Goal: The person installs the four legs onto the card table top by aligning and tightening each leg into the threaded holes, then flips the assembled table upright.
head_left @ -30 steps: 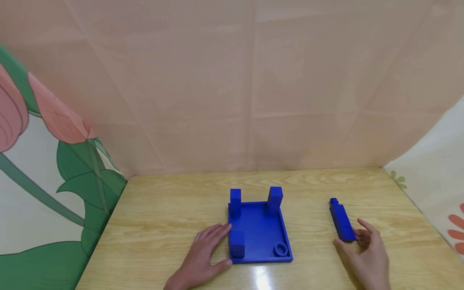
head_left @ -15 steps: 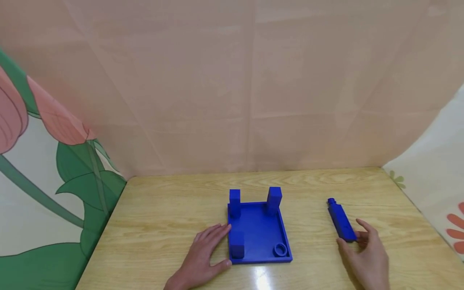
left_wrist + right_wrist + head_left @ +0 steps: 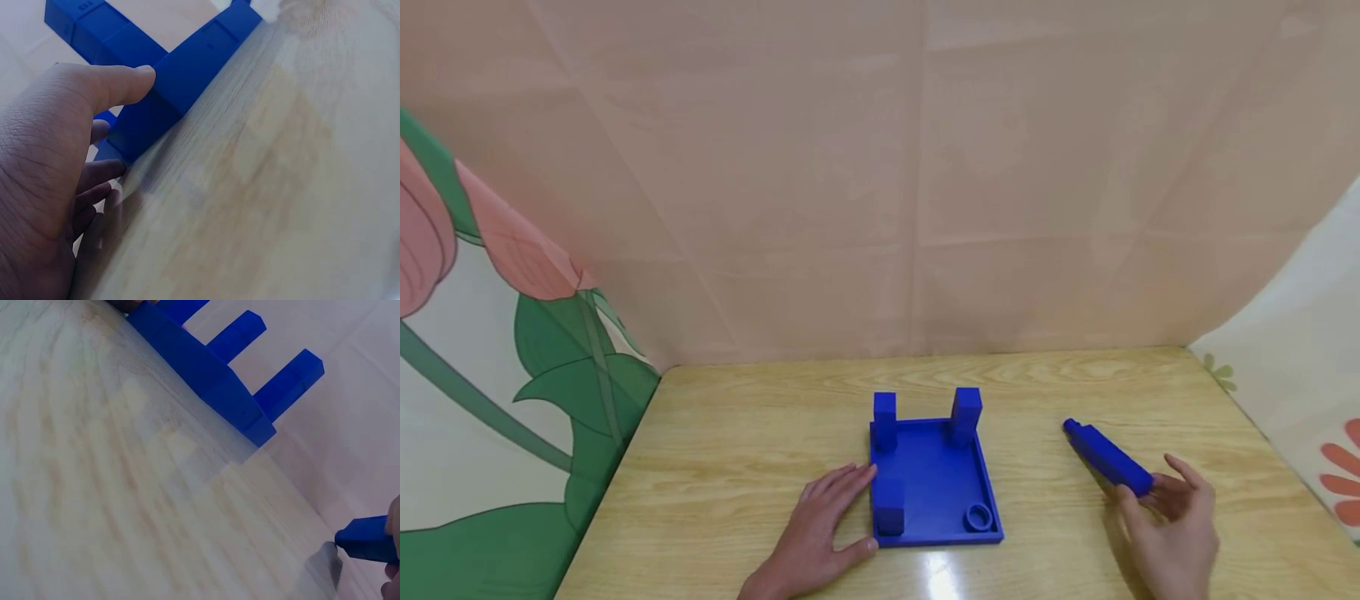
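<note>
A blue toy table top (image 3: 934, 479), square with a raised rim, lies underside up on the wooden table. Upright blue legs (image 3: 966, 417) stand at three corners; the near right corner has a round socket (image 3: 978, 517). My left hand (image 3: 816, 533) rests at its left side, fingers fairly straight against the rim. In the left wrist view the thumb (image 3: 128, 86) touches the near face of the top (image 3: 203, 59). Off to the right, my right hand (image 3: 1176, 521) pinches the lower end of a loose blue leg (image 3: 1108, 460), whose round stub points away to the left.
A wood-grain table (image 3: 737, 433) lies under everything. Behind it hangs a plain pinkish cloth (image 3: 917, 183). Flower-patterned cloth (image 3: 580, 358) borders the left side, and a pale patterned one (image 3: 1300, 333) borders the right.
My right hand has tilted the loose leg so its stub end swings left, and the leg appears raised off the table. My left hand and the table top stay almost still.
</note>
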`<action>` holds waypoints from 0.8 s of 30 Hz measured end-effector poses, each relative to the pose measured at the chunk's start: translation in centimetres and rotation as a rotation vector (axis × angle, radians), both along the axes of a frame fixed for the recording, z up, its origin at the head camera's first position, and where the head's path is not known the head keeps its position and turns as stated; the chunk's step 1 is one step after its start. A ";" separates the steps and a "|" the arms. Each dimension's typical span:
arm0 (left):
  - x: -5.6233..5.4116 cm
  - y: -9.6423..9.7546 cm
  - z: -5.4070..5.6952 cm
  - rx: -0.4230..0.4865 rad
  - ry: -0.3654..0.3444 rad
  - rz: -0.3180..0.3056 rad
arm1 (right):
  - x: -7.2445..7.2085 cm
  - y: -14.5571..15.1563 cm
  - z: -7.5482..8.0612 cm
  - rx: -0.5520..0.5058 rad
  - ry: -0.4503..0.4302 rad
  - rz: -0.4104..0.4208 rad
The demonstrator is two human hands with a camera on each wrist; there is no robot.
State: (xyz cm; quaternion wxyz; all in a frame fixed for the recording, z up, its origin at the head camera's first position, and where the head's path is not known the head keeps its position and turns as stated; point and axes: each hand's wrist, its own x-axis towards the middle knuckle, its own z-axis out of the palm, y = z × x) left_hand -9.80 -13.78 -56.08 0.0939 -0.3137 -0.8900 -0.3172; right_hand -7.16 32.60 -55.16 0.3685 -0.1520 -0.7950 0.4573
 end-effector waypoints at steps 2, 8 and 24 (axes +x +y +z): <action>0.0 0.0 0.0 0.000 0.004 0.000 | -0.1 -0.2 0.1 -0.047 0.054 -0.003; 0.1 0.0 0.0 0.003 0.004 -0.002 | -0.2 -0.5 0.7 -0.163 0.152 -0.020; 0.0 0.0 0.0 -0.011 0.006 -0.001 | 0.1 -1.1 1.6 -0.281 0.341 0.024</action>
